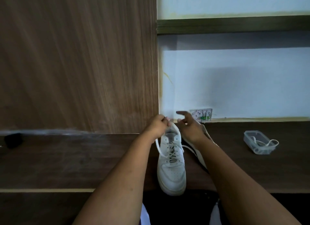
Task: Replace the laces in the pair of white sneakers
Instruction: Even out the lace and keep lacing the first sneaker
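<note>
A tall wood-grain panel (75, 60) fills the left half of the view, its right edge meeting a pale wall (234, 83) crossed by a dark shelf (233, 25). Below them the dark tabletop (67, 161) runs the full width, its near edge showing a light strip at the left; broad bare stretches lie to either side of the shoes. A white sneaker (171, 164) stands in the middle, toe toward the person and overhanging the near edge. Just beside it on the right lies a second sneaker (195, 151), tipped on its side and partly hidden by the right forearm. A clear plastic tub (259, 142) sits well apart on the right with a loose white lace in it. The left hand (157, 126) pinches the sneaker's lace (158, 148) above the heel opening. The right hand (190, 126) hovers beside it, forefinger extended (whether it holds anything cannot be told). A wall socket (201, 114) sits behind it. No readable writing shows.
</note>
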### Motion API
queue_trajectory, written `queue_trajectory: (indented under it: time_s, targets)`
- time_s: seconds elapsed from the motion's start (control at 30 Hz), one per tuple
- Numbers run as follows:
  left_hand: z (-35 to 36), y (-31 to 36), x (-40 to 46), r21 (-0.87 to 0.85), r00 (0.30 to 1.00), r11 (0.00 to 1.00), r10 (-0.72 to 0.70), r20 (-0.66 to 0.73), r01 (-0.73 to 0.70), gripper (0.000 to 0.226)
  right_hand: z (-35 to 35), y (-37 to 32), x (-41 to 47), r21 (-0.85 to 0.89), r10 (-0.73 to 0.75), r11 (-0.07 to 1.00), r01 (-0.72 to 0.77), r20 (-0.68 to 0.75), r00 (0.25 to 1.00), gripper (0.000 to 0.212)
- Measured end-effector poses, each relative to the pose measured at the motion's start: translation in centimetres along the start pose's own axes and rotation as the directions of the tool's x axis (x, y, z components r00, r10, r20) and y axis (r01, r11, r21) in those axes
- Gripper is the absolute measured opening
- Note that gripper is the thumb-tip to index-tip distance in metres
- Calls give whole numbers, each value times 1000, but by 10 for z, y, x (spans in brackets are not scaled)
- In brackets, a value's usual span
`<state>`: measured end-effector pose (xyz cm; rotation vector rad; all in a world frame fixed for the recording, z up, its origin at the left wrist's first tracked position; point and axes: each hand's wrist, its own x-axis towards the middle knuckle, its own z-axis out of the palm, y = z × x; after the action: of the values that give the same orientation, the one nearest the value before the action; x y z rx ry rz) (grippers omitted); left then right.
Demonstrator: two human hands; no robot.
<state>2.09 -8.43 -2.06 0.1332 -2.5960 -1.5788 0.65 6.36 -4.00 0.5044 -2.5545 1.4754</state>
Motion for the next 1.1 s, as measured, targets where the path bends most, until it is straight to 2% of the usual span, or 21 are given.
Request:
queue_trajectory:
  time_s: [0.03, 0.1, 0.17, 0.3, 0.4, 0.47, 0.53, 0.6, 0.63, 0.7, 0.83, 1.1]
  targets:
    - [-4, -8, 2, 117, 1000, 993, 3, -25, 0, 29, 2, 7, 1, -220, -3, 975, 20, 75, 997, 32]
    - [-9, -17, 3, 285, 998, 958, -1, -57, 18, 27, 8, 12, -2, -423, 36, 904, 61, 217, 976, 31]
    - [-7, -24, 4, 359, 999, 933, 16, -40, -1, 22, 14, 10, -6, -427, 76, 904, 36, 242, 967, 24]
    - [10, -33, 3, 388, 996, 917, 77, 45, -89, 13, 17, 5, -4, -426, 78, 904, -31, 93, 993, 19]
    - [22, -38, 5, 387, 994, 916, 101, 37, -108, 16, 15, 6, -2, -323, 177, 931, -168, -1, 984, 18]
    - [27, -38, 6, 358, 995, 929, 96, 7, -92, 16, 13, 8, -1, -220, 262, 941, -259, -13, 965, 16]
    - [30, -37, 8, 351, 996, 933, 90, -4, -83, 16, 11, 13, 0, -2, 385, 923, -385, 7, 923, 16]
    - [34, -36, 9, 363, 995, 927, 96, 11, -94, 18, 9, 16, 0, 221, 489, 845, -488, 50, 871, 28]
    - [36, -37, 10, 375, 995, 921, 99, 25, -101, 20, 8, 16, 1, 263, 510, 821, -507, 63, 858, 36]
    - [40, -39, 10, 416, 994, 902, 98, 56, -113, 24, 8, 17, 1, 292, 512, 809, -510, 75, 856, 45]
    - [44, -41, 10, 430, 996, 898, 70, 59, -89, 23, 8, 22, 1, 314, 519, 802, -507, 52, 853, 45]
    - [44, -48, 17, 138, 998, 990, 18, 61, -26, 39, 3, 24, 0, 419, 518, 747, -516, 120, 847, 46]
